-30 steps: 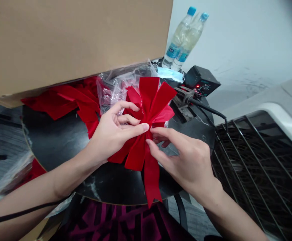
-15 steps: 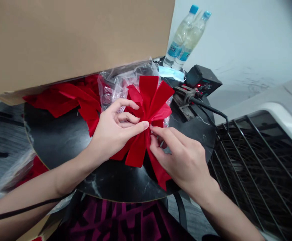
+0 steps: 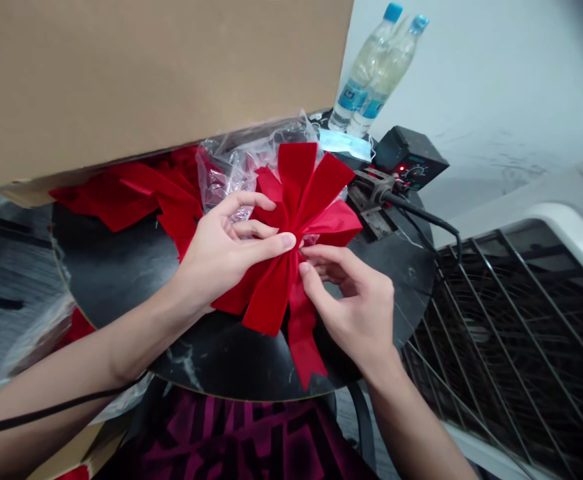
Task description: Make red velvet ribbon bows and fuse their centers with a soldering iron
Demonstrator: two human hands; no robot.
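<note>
the left hand (image 3: 226, 243) holds the red bow (image 3: 297, 212), its thumb pressed flat on the gathered middle and its other fingers curled loosely over the loops on the left. the right hand (image 3: 351, 290) is just beside that middle on the right, thumb and forefinger a narrow gap apart at the bow; whether they pinch anything cannot be told. the bow is over the near middle part of the round black desk (image 3: 116, 280), its loops fanned out and a ribbon tail (image 3: 304, 340) with a notched end hanging toward the person.

behind the bow lies a crumpled clear plastic bag (image 3: 224, 177), and to the left a heap of red fabric (image 3: 146, 190) reaches up to a large cardboard box (image 3: 156, 80). to the right of the bow are a metal stand (image 3: 379, 223) with a black-handled tool (image 3: 406, 207) and a black control box (image 3: 414, 157) with a dial and a lit red light. beyond them lie a pale blue face mask (image 3: 346, 143) and two blue-capped bottles (image 3: 366, 67). on the far right is a white-framed wire grille (image 3: 501, 333).
</note>
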